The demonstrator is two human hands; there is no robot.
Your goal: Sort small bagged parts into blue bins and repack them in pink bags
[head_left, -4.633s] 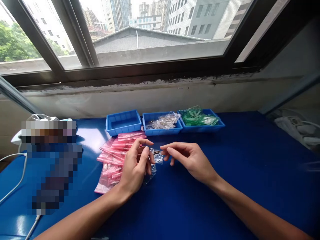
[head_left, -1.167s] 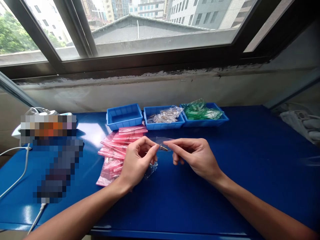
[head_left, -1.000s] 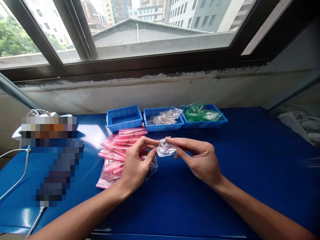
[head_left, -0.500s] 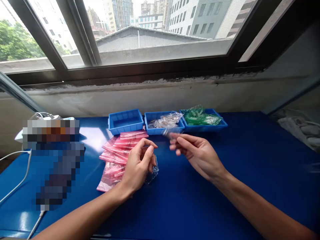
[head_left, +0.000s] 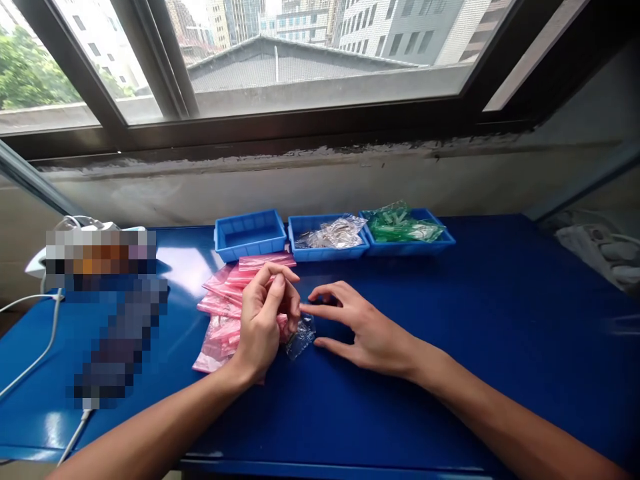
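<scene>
My left hand [head_left: 263, 320] is curled above the right side of a pile of pink zip bags [head_left: 220, 317]. Its thumb presses near the bent index finger, and whatever lies inside the fingers is hidden. On the table just right of it is a small clear plastic bag [head_left: 301, 339], partly covered by the left hand. My right hand [head_left: 363, 327] reaches in from the right with thumb and fingers apart, nothing visible between them. Its fingertips are close to the clear bag; I cannot tell whether they touch it.
Behind the pile stand three blue bins: one bare inside [head_left: 250, 240], one holding clear bags [head_left: 300, 255], one holding green bags [head_left: 445, 240]. A blurred-out dark object [head_left: 120, 343] with a white cable [head_left: 75, 437] lies left. A window [head_left: 310, 80] rises behind the table.
My right hand has moved down and left and opened; the small clear packet it pinched is no longer in it. My left hand has shifted slightly left, exposing more of the clear bag.
</scene>
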